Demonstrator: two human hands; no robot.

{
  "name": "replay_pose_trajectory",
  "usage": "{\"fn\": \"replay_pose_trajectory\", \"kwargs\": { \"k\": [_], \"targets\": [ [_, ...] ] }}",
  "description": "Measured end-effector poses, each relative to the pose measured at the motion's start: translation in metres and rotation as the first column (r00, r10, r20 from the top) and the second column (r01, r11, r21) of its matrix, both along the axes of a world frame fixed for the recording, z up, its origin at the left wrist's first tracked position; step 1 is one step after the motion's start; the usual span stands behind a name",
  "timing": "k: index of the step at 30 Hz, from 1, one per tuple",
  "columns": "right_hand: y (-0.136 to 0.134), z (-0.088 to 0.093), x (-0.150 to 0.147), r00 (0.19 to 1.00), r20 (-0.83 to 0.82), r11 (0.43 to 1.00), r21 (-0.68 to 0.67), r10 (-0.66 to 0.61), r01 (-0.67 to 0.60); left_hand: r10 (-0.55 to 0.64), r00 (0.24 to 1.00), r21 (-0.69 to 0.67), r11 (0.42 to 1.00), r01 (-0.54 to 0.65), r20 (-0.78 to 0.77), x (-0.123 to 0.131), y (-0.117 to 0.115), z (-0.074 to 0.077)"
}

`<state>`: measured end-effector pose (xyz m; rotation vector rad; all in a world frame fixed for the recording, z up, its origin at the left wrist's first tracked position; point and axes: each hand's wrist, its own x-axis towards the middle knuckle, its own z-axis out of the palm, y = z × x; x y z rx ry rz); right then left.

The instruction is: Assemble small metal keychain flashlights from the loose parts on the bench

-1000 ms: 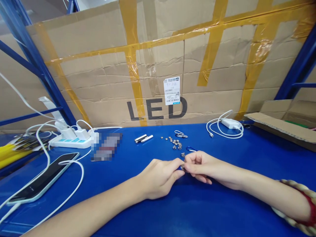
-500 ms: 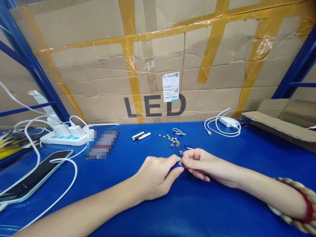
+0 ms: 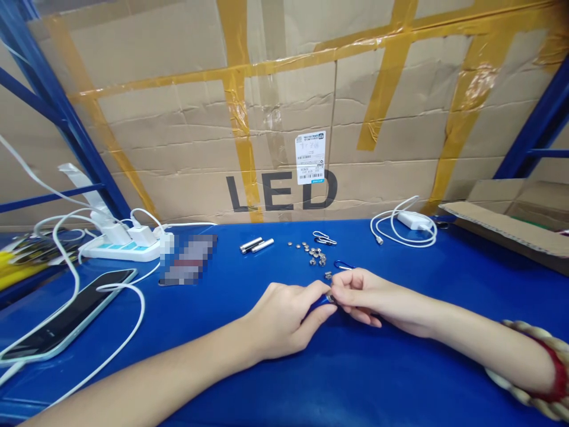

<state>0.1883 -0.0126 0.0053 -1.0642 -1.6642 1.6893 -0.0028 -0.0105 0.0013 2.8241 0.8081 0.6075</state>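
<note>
Two-handed now, right of centre in the lower frame: pinching a blue tube (image 3: 320,302) in the fingers of the left hand (image 3: 284,320), pressing together those of the right hand (image 3: 367,296) at its metallic end, can't tell around what. Beyond, on the blue bench (image 3: 377,373), seeing small metal pieces (image 3: 316,254) scattered mid-frame, silver cylinders (image 3: 263,245) to their left.

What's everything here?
LED carton: one, brown, back
Label: one, white, on carton
Frame posts: several, blue, sides
Table: one, blue, below
Power strip: one, white, left
Cables: several, white, both sides
Phone: one, black, left
Pixelated item: one, unclear, left
Tubes: at least two, silver-black, centre
Small pieces: about twelve, silver, centre
Clips: several, blue or silver, centre
Charger: one, white, right
Open box: one, brown, right
Gripped piece: one, blue, centre
Left hand, right hand: one each, bare, centre
</note>
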Motion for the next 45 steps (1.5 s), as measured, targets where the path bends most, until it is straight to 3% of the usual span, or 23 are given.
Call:
{"fn": "replay_pose_trajectory", "kwargs": {
  "k": [45],
  "targets": [
    [-0.0001, 0.0011, 0.0003, 1.0, -0.003, 1.0, -0.016, 0.026, -0.026, -0.019, 1.0, -0.005, 1.0, 0.019, -0.013, -0.0009, -0.0001, 0.0021]
  ]
}}
